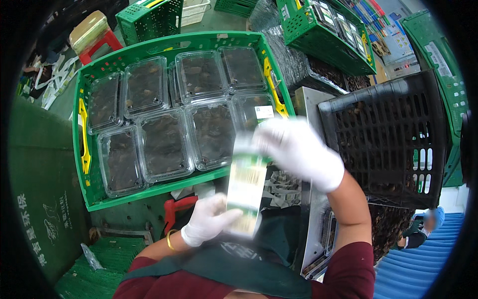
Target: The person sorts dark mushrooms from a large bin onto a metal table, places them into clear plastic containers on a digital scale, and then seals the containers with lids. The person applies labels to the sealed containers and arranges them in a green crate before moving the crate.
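A strip of printed labels, white with green bands, hangs in front of my apron. Its lower part is pinched between the thumb and fingers of my left hand, in a white glove. At the strip's upper end, the gloved fingers of my right hand are curled onto it, blurred by motion. Beyond the hands, a green plastic crate holds several lidded clear plastic boxes with dark brown contents. One clear box by my right hand bears a small white label; my hand partly covers this box.
To the right, a black slotted plastic crate stands tilted over dark brown pieces. A green crate of labelled boxes is at the upper right. Left are a red stool and a green bin. A co-worker is at the far right.
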`<state>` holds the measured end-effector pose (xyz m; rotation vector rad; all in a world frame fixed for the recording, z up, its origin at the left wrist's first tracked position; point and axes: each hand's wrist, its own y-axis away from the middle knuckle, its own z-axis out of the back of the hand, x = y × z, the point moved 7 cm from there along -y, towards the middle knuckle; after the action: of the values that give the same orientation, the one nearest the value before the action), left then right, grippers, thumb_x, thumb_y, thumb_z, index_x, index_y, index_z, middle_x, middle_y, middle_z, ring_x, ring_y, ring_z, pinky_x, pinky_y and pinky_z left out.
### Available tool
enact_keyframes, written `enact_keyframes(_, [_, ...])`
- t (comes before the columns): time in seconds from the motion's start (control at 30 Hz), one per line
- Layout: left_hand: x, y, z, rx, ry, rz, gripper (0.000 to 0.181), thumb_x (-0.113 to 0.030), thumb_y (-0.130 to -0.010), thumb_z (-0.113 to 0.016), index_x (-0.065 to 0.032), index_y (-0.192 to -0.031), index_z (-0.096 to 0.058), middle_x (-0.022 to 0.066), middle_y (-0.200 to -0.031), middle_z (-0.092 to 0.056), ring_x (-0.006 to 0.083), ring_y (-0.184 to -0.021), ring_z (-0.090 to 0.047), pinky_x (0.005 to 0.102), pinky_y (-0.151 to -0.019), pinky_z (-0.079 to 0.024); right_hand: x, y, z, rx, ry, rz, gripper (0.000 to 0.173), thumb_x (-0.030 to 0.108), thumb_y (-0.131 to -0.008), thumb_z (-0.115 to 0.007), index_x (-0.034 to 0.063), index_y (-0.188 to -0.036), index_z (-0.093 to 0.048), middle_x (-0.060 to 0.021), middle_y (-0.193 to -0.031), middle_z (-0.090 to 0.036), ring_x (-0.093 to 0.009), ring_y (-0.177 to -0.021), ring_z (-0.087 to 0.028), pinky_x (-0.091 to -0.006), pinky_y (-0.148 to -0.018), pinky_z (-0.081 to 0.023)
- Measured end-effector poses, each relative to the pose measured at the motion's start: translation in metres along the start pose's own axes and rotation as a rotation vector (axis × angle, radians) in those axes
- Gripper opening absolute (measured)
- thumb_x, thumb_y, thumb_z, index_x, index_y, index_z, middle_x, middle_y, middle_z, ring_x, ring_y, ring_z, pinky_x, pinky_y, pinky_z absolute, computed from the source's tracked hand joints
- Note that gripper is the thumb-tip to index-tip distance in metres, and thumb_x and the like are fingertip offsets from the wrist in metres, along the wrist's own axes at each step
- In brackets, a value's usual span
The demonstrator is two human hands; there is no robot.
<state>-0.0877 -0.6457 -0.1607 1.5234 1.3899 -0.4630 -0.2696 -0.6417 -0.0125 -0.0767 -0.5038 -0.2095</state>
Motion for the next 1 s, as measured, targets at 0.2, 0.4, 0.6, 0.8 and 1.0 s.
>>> enact_keyframes(0.2, [0.011,0.053,0.014,0.018,0.146,-0.034,0.007,-0.003,-0.086,-0.065,0.0018,-0.092,-0.063,0.0059,-0.093,-0.067,0.0062,-0.081,-0.06,0.0222,-0.07,-0.05,-0.071,-0.077,-0.05,0.053,-0.102,-0.149,0.031,0.03,-0.078,-0.069,0.0004,-0.086,-0.062,-0.015,-0.079,-0.063,-0.025,-0.076,-0.063,-0.0348,-0.068,-0.049])
enact_keyframes(0.4, [-0.027,0.056,0.028,-0.115,-0.421,-0.436,0.013,-0.003,-0.076,-0.072,-0.0019,-0.08,-0.06,0.0076,-0.077,-0.065,0.0146,-0.066,-0.06,0.0277,-0.06,-0.046,-0.075,-0.073,-0.101,0.065,0.276,-0.213,0.046,0.036,-0.075,-0.069,0.0035,-0.107,-0.058,-0.0179,-0.099,-0.063,-0.036,-0.093,-0.061,-0.0399,-0.082,-0.049])
enact_keyframes(0.6, [-0.042,0.059,0.029,-0.134,-0.664,-0.694,0.016,-0.003,-0.072,-0.072,-0.0042,-0.075,-0.056,0.0087,-0.069,-0.056,0.0266,-0.061,-0.054,0.0327,-0.06,-0.043,0.04,-0.007,-0.057,0.51,-0.283,-0.1,0.035,0.023,-0.08,-0.066,0.0005,-0.105,-0.059,-0.0187,-0.096,-0.063,-0.033,-0.086,-0.062,-0.0384,-0.073,-0.05])
enact_keyframes(0.8, [-0.062,0.063,0.024,-0.059,-0.715,-0.762,0.019,-0.005,-0.071,-0.073,-0.003,-0.073,-0.054,0.0132,-0.085,-0.057,0.0317,-0.082,-0.054,0.0384,-0.076,-0.043,0.058,0.007,-0.044,0.196,-0.295,-0.032,0.058,0.017,-0.075,-0.076,0.0025,-0.124,-0.048,-0.0079,-0.11,-0.05,-0.013,-0.061,-0.046,-0.0254,-0.063,-0.046])
enact_keyframes(1.0, [-0.06,0.069,0.033,-0.118,-0.913,-0.68,0.028,-0.023,-0.072,-0.076,-0.0002,-0.077,-0.06,0.0227,-0.126,-0.046,0.0402,-0.116,-0.043,0.0447,-0.099,-0.035,0.066,0.012,-0.069,0.383,-0.395,-0.24,0.016,0.016,-0.086,-0.061,0.0004,-0.091,-0.064,-0.0156,-0.078,-0.064,-0.026,-0.07,-0.064,-0.0332,-0.068,-0.051])
